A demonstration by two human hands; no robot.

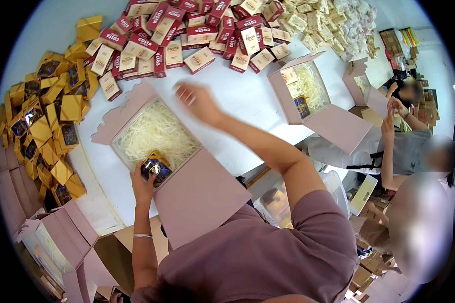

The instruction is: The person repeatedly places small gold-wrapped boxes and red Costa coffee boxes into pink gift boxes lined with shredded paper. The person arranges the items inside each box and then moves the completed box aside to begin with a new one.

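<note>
An open pink gift box [203, 189] lies before me, its flap towards my body and its scalloped lid edge away. Pale shredded paper filler [151, 128] fills its inside. My left hand [142, 185] grips a gold box with a dark blue patterned front [155, 168] at the near left corner of the gift box, on the filler. Beyond the gift box, my right hand [197, 100] is stretched over the white table, blurred, near the red and cream Costa cartons [199, 60]. Its palm side is hidden, and I see nothing in it.
Many gold boxes [45, 128] are heaped at the left. Small cream packets [318, 22] and clear-wrapped packets [354, 22] lie at the far right. Another open pink box [280, 94] holds filler and items. Co-workers [405, 140] stand at the right. More pink boxes [66, 235] sit lower left.
</note>
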